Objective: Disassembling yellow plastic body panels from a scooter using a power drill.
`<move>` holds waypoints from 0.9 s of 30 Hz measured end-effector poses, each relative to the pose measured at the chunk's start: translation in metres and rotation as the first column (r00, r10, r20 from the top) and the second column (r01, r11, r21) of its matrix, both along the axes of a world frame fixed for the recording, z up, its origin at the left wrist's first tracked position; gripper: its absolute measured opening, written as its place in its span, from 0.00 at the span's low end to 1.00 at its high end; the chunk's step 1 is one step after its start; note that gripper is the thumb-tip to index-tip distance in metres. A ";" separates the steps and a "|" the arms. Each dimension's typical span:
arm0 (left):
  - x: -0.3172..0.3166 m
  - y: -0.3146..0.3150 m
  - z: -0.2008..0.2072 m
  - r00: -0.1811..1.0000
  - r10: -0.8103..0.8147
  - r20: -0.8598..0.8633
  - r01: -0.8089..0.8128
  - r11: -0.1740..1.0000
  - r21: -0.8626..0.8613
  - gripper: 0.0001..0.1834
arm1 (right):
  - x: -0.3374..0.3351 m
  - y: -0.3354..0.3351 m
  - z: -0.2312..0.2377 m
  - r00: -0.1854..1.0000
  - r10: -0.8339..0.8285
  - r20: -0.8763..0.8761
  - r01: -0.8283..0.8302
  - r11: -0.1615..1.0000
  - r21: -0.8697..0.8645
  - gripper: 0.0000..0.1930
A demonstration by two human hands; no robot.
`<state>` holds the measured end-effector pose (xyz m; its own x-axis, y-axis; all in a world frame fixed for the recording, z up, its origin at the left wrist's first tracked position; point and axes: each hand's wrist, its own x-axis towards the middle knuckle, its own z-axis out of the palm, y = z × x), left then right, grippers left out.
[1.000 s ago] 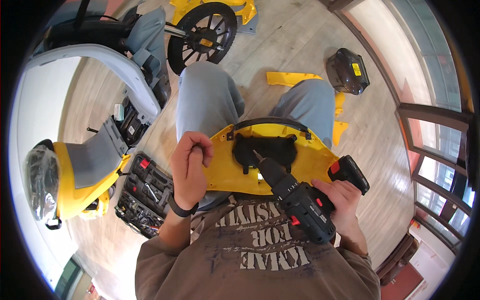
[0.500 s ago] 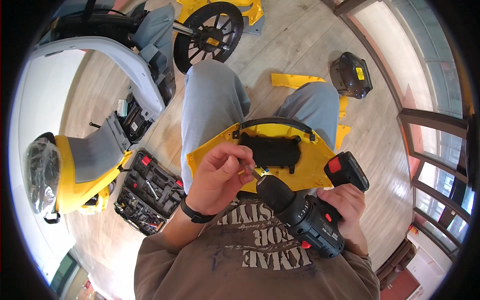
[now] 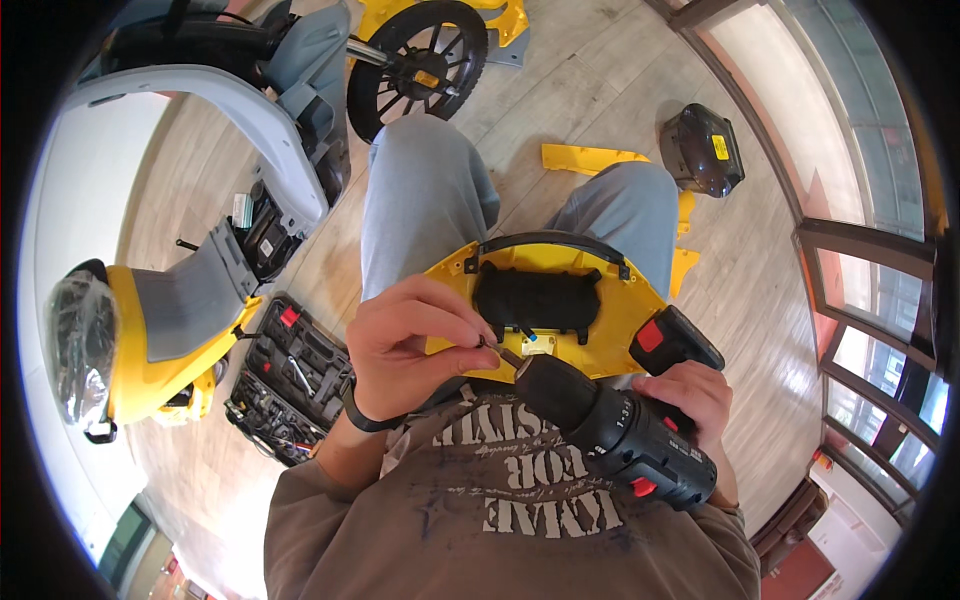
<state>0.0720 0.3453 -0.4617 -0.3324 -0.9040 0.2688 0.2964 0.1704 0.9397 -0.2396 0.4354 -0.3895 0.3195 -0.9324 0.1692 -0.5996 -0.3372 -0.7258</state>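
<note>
My right hand (image 3: 692,393) is wrapped round the handle of a black cordless drill (image 3: 632,436), whose chuck points left and away from me. Between the thumb and fingertips of my left hand (image 3: 408,340) is a small dark screw (image 3: 487,342), right by the tip of the drill's bit (image 3: 511,357). Across my thighs lies a curved yellow plastic panel (image 3: 630,307), inner side up. A black plastic part (image 3: 532,298) sits in its middle, and a black curved strip (image 3: 556,240) runs along its far edge. My left hand hides the panel's left end.
On the floor to the left lies an open tool case (image 3: 290,375) beside a yellow and grey seat body (image 3: 165,325). A grey vehicle frame (image 3: 250,115) and black wheel (image 3: 418,75) stand farther off. Yellow strips (image 3: 590,158) and a dark glossy case (image 3: 702,150) lie right of my knees.
My left hand has shifted left and turned, so the screw in its pinch now shows. The drill has moved slightly right with my right hand.
</note>
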 end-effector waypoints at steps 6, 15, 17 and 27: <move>0.002 -0.005 0.001 0.994 -0.016 0.104 0.029 0.991 -0.127 0.18 | 0.000 -0.004 0.001 1.000 0.008 -0.011 -0.008 1.000 0.011 0.21; 0.001 -0.001 0.006 0.978 0.055 0.202 -0.036 0.995 -0.094 0.18 | 0.001 -0.009 0.005 1.000 0.018 -0.024 -0.017 0.999 0.040 0.22; 0.004 -0.004 0.009 0.975 0.047 0.219 -0.018 0.991 -0.133 0.18 | 0.003 -0.010 0.008 1.000 0.014 -0.026 -0.013 0.999 0.049 0.22; 0.007 -0.006 -0.007 0.966 -0.218 -0.138 0.252 0.911 0.326 0.18 | 0.002 -0.009 0.007 0.999 0.001 -0.050 0.003 0.997 0.078 0.21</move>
<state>0.0787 0.3391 -0.4684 -0.5347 -0.8451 0.0023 0.3804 -0.2383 0.8936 -0.2379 0.4269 -0.3825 0.3246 -0.9424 0.0804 -0.6359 -0.2803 -0.7191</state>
